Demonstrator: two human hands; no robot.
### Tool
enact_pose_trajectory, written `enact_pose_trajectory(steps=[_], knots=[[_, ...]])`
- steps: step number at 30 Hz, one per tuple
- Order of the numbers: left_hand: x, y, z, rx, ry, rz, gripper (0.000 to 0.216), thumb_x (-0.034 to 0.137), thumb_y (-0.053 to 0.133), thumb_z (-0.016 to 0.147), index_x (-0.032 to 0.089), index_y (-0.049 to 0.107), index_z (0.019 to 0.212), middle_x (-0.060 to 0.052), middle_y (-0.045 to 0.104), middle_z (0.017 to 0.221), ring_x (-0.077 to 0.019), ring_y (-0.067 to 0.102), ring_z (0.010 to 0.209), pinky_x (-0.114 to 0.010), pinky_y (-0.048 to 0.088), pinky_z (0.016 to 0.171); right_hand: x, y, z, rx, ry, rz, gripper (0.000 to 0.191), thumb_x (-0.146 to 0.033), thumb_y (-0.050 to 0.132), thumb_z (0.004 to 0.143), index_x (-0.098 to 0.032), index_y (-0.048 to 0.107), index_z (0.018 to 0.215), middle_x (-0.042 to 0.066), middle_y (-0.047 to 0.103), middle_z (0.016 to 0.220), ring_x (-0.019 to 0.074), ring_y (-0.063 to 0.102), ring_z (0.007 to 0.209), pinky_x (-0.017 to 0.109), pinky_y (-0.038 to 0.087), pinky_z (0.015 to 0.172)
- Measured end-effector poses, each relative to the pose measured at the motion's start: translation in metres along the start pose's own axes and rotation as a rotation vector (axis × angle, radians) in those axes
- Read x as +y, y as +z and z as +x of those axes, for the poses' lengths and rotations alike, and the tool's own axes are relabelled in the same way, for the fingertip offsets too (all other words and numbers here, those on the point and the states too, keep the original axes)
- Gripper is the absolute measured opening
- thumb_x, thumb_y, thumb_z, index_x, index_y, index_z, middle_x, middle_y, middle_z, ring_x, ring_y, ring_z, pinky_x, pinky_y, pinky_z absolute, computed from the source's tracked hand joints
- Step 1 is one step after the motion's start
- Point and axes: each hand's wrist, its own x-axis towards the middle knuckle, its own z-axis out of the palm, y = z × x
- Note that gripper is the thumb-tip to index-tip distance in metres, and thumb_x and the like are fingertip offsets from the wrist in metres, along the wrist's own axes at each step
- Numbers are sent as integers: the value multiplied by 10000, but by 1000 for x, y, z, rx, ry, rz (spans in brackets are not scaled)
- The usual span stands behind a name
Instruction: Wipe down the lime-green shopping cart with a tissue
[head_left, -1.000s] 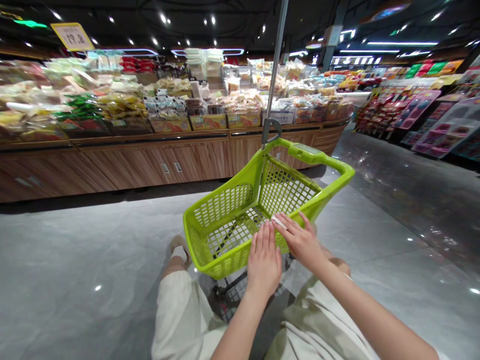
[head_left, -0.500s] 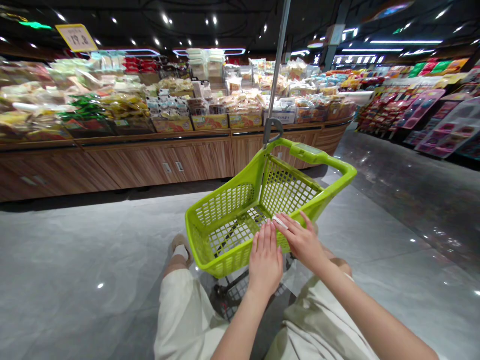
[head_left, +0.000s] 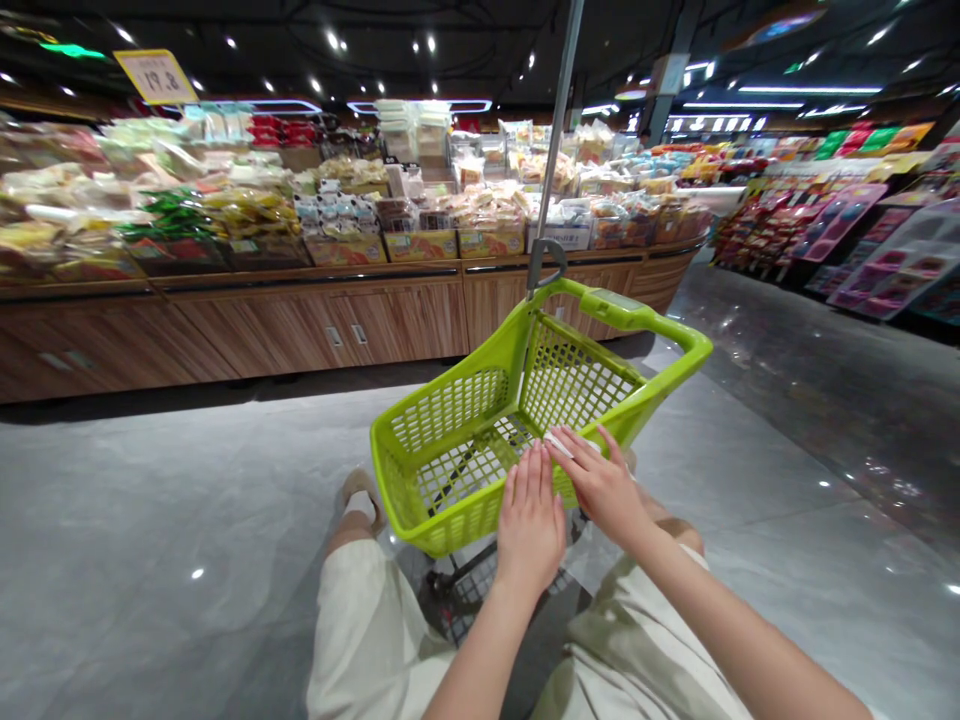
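A lime-green shopping cart [head_left: 442, 400] with a lattice basket stands close in front of me, its basket holding nothing. My left hand [head_left: 531, 525] lies on the near rim, palm down, fingers straight and side by side. Just right of it, my right hand [head_left: 604, 490] rests on the same rim with its fingers stretched out and one spread apart. A narrow white strip [head_left: 559, 444] shows at the right fingertips; whether it is a label on the rim or something loose, I cannot tell. Both thumbs are partly or wholly hidden.
Beyond the cart runs a wood-fronted display counter [head_left: 300, 330] heaped with packaged foods, under a yellow-edged price sign [head_left: 156, 77]. A grey pole [head_left: 556, 130] rises from the cart's handle corner. More snack shelves [head_left: 795, 215] stand right. Below are my legs and the glossy grey floor [head_left: 187, 500].
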Motion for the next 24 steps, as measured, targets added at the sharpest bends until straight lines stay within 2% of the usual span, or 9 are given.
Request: enact_pose_trajectory(steps=[2, 4, 6, 9, 12, 14, 17, 21, 24], knots=[[-2, 0, 0, 2, 9, 3, 606, 264, 335, 976, 82, 169, 1530, -97, 217, 1610, -207, 173, 1489, -398, 254, 1207, 27, -10, 0, 38, 48, -47, 540, -53, 424, 856, -262, 530, 1343, 56, 552, 1415, 201, 493, 1321, 515, 51, 1189], [-3, 0, -1, 5, 13, 7, 611, 268, 344, 973, 81, 171, 1529, -95, 207, 1613, -209, 178, 1488, -395, 259, 1205, 62, -21, 1, 138, 187, -123, 497, -81, 431, 868, -267, 555, 1312, 72, 582, 1382, 239, 517, 1299, 584, 26, 1164], [-1, 0, -1, 6, 6, 13, 623, 270, 361, 967, 84, 170, 1530, -100, 201, 1614, -213, 182, 1487, -399, 261, 1205, 82, -25, 2, 232, 317, -177, 471, -102, 437, 873, -257, 566, 1298, 94, 591, 1368, 271, 525, 1288, 624, 24, 1142], [2, 0, -1, 5, -7, 14, 631, 268, 367, 965, 82, 161, 1532, -108, 192, 1615, -221, 182, 1487, -406, 257, 1206, 62, -17, 2, 223, 359, -164, 514, -73, 436, 846, -229, 543, 1324, 107, 549, 1411, 270, 496, 1316, 604, 50, 1151], [2, 1, 0, 4, -5, 3, 632, 263, 355, 968, 84, 142, 1535, -110, 199, 1613, -225, 171, 1490, -416, 258, 1205, 11, -1, -1, 94, 155, -61, 573, -43, 432, 821, -219, 514, 1361, 86, 516, 1445, 221, 455, 1354, 500, 112, 1184], [0, 0, 0, 4, 1, -1, 633, 259, 351, 969, 89, 129, 1537, -112, 214, 1609, -222, 169, 1490, -418, 260, 1205, -5, 2, -2, 28, 14, -14, 593, -42, 429, 823, -235, 500, 1379, 67, 524, 1440, 194, 460, 1349, 458, 131, 1190], [-4, -1, 0, 0, 11, -4, 632, 256, 348, 970, 87, 125, 1537, -107, 214, 1609, -214, 173, 1489, -407, 265, 1204, 20, -8, 0, 33, 20, -52, 574, -50, 424, 838, -277, 521, 1356, 50, 571, 1396, 200, 515, 1298, 511, 75, 1187], [-3, 0, 0, 4, 8, -3, 627, 267, 353, 969, 83, 149, 1533, -101, 192, 1615, -216, 178, 1488, -405, 267, 1203, 76, -24, 6, 222, 274, -155, 451, -98, 432, 869, -269, 598, 1252, 68, 641, 1307, 252, 558, 1249, 610, 22, 1145], [1, 1, 0, 11, -5, 5, 620, 271, 352, 969, 75, 169, 1529, -109, 194, 1614, -228, 194, 1484, -413, 260, 1204, 60, -17, 7, 240, 337, -142, 466, -80, 441, 846, -240, 595, 1257, 91, 618, 1336, 271, 527, 1283, 611, 33, 1145]])
